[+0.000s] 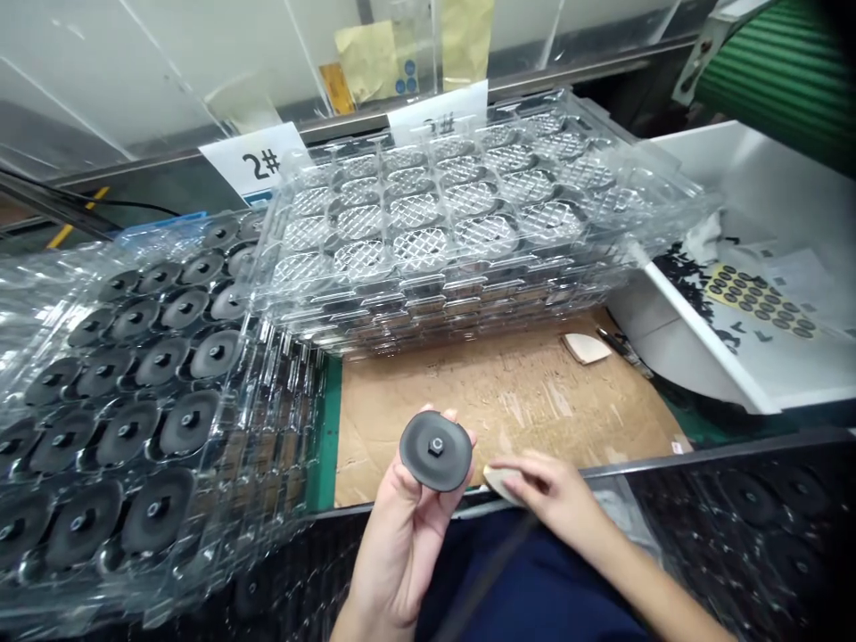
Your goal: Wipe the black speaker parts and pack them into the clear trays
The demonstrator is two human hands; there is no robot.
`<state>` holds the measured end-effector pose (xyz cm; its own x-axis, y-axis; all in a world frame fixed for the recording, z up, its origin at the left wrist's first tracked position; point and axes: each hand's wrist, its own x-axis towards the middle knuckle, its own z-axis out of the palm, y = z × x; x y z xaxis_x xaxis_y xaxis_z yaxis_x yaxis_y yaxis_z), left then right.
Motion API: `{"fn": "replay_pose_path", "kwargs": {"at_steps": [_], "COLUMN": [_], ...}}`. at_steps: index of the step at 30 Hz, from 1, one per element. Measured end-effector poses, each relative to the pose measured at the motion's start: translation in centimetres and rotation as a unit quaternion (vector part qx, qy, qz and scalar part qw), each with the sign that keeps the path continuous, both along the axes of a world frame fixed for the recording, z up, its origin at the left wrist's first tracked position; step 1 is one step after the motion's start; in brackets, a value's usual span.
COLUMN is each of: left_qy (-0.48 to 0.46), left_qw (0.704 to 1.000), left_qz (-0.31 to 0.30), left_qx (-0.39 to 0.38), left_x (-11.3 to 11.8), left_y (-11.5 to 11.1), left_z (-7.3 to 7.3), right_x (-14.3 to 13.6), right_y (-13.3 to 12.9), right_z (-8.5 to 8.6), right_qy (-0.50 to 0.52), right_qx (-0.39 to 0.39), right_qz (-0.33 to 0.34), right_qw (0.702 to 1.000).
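Observation:
A black rounded disc-like part [420, 464] with a small nut-like stud at its centre rests in my left hand [407, 535], the fingers closed round its edge. To its right, my right hand [552, 489] pinches a thin cream-coloured pad [503, 484], held close to the disc but apart from it. Both hands are over the near edge of a brown cardboard sheet [468, 383]. Farther back on that sheet lies another pale, pointed pad [587, 348], beside a black pen [623, 350].
Stacked clear plastic trays [428, 250] stand at the back. Trays at the left [160, 361] hold many similar black parts. A white bin [709, 348] at the right contains black scraps and a yellow sticker sheet [762, 299]. A green ribbed lamp-like object [782, 85] overhangs the upper right.

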<state>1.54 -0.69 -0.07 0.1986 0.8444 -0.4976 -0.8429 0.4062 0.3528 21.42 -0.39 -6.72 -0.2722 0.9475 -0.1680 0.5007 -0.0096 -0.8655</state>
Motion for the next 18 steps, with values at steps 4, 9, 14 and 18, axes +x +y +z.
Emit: {"fn": "replay_pose_path", "kwargs": {"at_steps": [4,9,14,18], "left_qy": [0.011,0.042,0.099,0.113], "left_qw": [1.0,0.998,0.994,0.993], "left_qz": [-0.019,-0.038,-0.043,-0.023], "left_qx": [0.004,0.014,0.013,-0.004], "left_x": [0.7,1.8,2.1,1.9], "left_y": [0.1,-0.5,-0.9,-0.7], "left_z": [0.0,-0.3,-0.3,-0.1], "right_x": [-0.3,-2.2,-4.5,-4.7], "right_y": [0.1,2.0,2.6,2.3], "right_z": [1.7,9.6,12.2,11.2], "right_qy": [-0.003,0.099,0.095,0.116], "right_qx": [0.001,0.135,0.108,0.184], "right_qz": [-0.024,-0.025,0.148,0.092], "right_qw": [1.0,0.985,0.978,0.972]}}
